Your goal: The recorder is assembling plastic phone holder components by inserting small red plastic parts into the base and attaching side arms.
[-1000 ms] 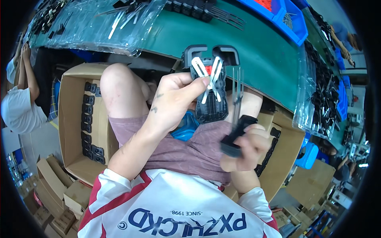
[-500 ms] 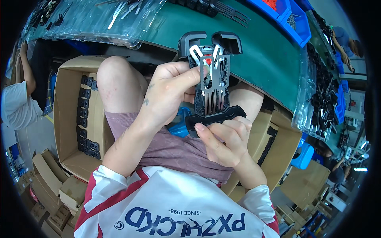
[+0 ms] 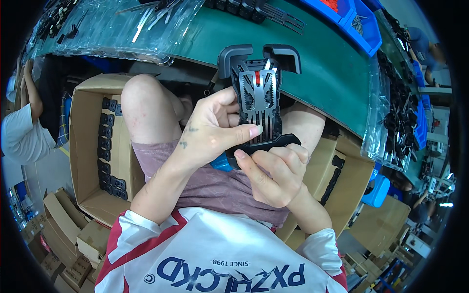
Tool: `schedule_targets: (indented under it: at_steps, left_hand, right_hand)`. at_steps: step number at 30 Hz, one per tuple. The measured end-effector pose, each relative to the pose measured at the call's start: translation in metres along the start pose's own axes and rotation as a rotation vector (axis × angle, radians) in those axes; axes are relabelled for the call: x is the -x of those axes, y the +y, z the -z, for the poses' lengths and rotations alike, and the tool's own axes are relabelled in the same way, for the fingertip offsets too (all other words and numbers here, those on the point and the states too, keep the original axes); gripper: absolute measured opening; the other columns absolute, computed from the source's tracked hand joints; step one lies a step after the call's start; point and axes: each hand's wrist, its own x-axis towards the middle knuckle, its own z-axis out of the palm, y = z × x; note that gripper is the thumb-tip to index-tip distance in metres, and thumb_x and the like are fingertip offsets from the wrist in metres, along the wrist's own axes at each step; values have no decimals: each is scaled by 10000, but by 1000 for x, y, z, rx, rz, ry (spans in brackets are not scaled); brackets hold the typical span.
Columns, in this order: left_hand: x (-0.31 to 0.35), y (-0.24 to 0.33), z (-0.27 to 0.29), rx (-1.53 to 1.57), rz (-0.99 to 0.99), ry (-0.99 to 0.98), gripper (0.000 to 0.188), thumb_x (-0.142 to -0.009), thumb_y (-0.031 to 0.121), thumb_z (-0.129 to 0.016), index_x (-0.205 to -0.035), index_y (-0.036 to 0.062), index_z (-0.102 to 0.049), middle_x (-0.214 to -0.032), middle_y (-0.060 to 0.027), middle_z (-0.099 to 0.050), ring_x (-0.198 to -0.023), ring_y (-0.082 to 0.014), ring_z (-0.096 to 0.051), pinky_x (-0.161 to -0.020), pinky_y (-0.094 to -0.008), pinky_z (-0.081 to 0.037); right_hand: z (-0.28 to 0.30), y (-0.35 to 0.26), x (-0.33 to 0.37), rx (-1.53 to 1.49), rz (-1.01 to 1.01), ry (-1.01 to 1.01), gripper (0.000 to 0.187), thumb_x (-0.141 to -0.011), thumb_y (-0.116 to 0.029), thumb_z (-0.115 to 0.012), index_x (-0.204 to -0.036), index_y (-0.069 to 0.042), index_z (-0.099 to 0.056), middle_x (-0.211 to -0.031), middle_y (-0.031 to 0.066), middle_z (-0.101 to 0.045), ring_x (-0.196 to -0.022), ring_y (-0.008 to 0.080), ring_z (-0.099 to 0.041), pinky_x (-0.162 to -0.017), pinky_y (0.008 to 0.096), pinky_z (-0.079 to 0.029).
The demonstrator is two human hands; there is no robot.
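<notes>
Head: holder (image 3: 260, 105) (black) in left hand (image 3: 212, 124)

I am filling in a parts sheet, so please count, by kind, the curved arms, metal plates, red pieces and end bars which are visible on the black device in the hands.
Curved arms: 2
Metal plate: 1
Red piece: 1
End bar: 1
Total: 5
</notes>
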Motion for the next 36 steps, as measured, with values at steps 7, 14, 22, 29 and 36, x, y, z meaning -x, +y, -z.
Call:
schedule_targets:
  at_steps: [7,14,22,29,36]
  left_hand:
    - [5,5,1,3,107,-18,420,-726,-156,-608,-1127,-52,-543,-934,-141,-670,-742,-139,-641,-649,-183,-512]
    - [7,17,-3,-10,177,-128,424,-738,-145,-611,-1141,-51,-519,-882,-122,-677,-728,-128,-639,-619,-163,-494]
    - [17,17,-9,127,-69,-142,944,-730,-199,-550,-1462,130,-52,-1244,-248,-515,-839,-210,-654,-632,-218,-512]
    - [25,17,3,171,-320,-136,1170,-702,-247,-501,-1438,286,238,-1438,-272,-300,-941,-279,-642,-668,-270,-528]
    - [21,35,2,383,-254,107,1152,-684,-251,-489,-1462,275,177,-1415,-277,-340,-925,-299,-647,-703,-295,-519]
  right_hand:
    - [26,10,-15,-296,-132,-22,315,-723,-126,-613,-1024,-44,-653,-865,55,-575,-719,155,-460,-721,275,-361]
    - [27,44,-36,-1156,-995,-11,826,-659,6,-707,-1393,15,-328,-1029,111,-581,-796,141,-508,-733,240,-419]
    - [19,29,-51,-1225,-1022,-50,846,-659,53,-710,-1405,13,-312,-959,72,-587,-727,87,-493,-645,180,-409]
    - [12,28,-76,-1254,-961,-157,858,-667,46,-709,-1417,8,-295,-785,39,-570,-678,78,-476,-627,179,-396]
    - [-6,26,-89,-1240,-942,-200,873,-677,40,-706,-1432,-6,-271,-704,24,-535,-647,79,-467,-620,180,-388]
